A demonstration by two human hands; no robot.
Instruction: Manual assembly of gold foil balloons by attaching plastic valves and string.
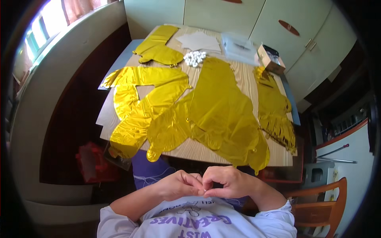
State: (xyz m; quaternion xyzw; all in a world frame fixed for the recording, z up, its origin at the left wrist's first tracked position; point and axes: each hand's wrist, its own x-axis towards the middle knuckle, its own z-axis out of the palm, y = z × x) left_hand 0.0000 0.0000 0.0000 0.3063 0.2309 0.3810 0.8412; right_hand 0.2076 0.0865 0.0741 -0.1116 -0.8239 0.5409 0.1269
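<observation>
In front of my chest, my left hand (180, 185) and my right hand (229, 181) meet, fingertips pinched together. Between them is a tiny pale thing, too small to name. Both hands are closed, just off the table's near edge. Nearest to them, a large flat gold foil balloon (216, 99) lies uninflated, its lower lobes hanging over that edge. To its left is another flat gold foil balloon (166, 81), shinier and creased. Thin white strands (152, 175) lie across my purple-clad lap below the table.
On the wood-grain table (244, 73) lie another gold foil balloon (160, 43), crumpled gold foil (274, 99), small white pieces (194, 58), white sheets (200, 41), clear plastic packaging (240, 47) and a cardboard box (270, 58). A wooden chair (337, 202) stands at right, a red bag (95, 162) at left.
</observation>
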